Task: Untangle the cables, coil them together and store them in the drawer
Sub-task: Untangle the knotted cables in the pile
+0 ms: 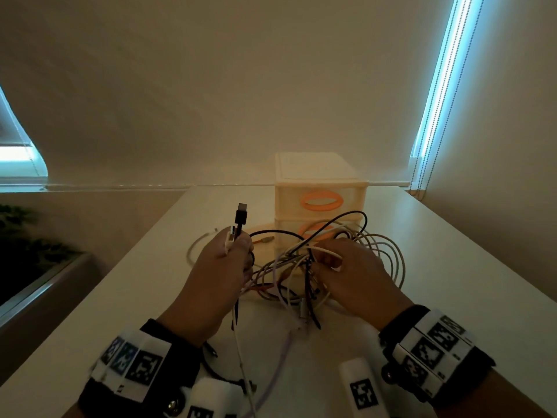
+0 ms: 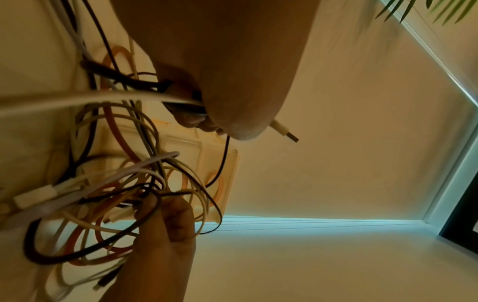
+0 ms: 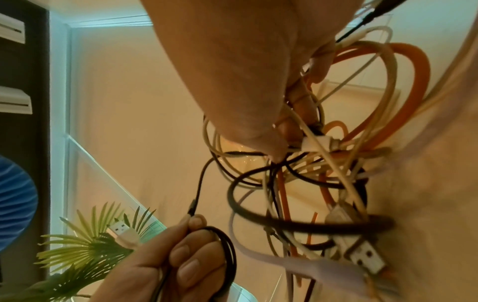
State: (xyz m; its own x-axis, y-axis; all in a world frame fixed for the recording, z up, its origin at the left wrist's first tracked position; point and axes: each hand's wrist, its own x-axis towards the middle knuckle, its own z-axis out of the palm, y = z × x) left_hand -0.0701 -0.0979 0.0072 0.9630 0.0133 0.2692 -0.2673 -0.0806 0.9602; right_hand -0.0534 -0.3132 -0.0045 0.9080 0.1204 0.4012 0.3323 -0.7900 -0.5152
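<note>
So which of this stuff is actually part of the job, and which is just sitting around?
Part of the job:
cables
drawer unit
left hand gripping two plugs
right hand in the tangle

Just around:
plant
blind cords
table

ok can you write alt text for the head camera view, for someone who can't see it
Two hands work a tangle of cables on a white table: the left hand holds up a black plug and a white plug, and the right hand grips the knotted loops. Behind the tangle stands a cream drawer unit with orange handles.
</note>
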